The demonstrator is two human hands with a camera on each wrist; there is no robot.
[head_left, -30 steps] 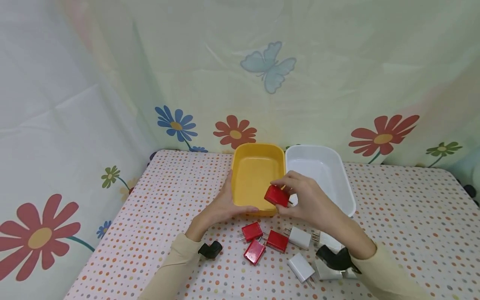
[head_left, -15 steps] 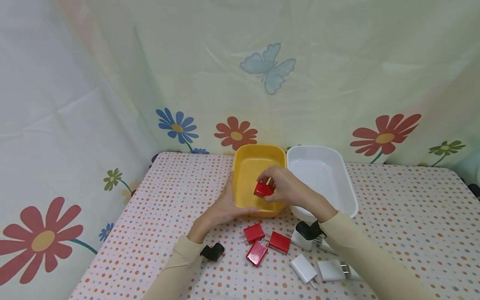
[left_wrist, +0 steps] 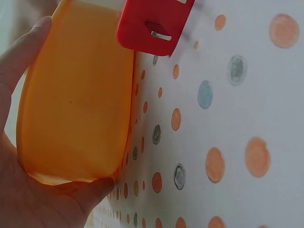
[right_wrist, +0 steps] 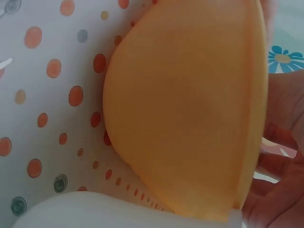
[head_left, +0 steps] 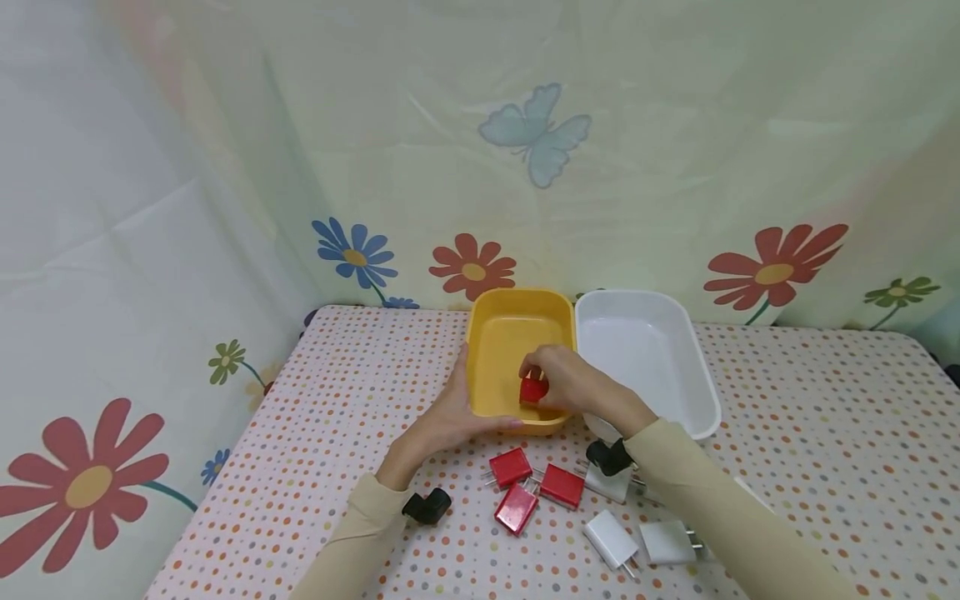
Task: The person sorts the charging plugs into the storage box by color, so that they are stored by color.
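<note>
My right hand pinches a red plug-in charger low inside the yellow tray, near its front end. At the tray's left front corner, my left hand grips it, thumb along the front rim and fingers along the left wall. On the table in front lie three more red chargers, among them one red charger nearest me. In the left wrist view a red charger shows a metal prong. The tray wall hides the held charger in the right wrist view.
A white tray stands right against the yellow one. Several white chargers lie under and beside the right forearm, including a white charger and another white charger. A flowered curtain hangs behind the dotted tablecloth.
My right hand has carried the red charger leftward from above the yellow tray's right edge, then lowered it into the tray. The left hand keeps its hold on the tray.
</note>
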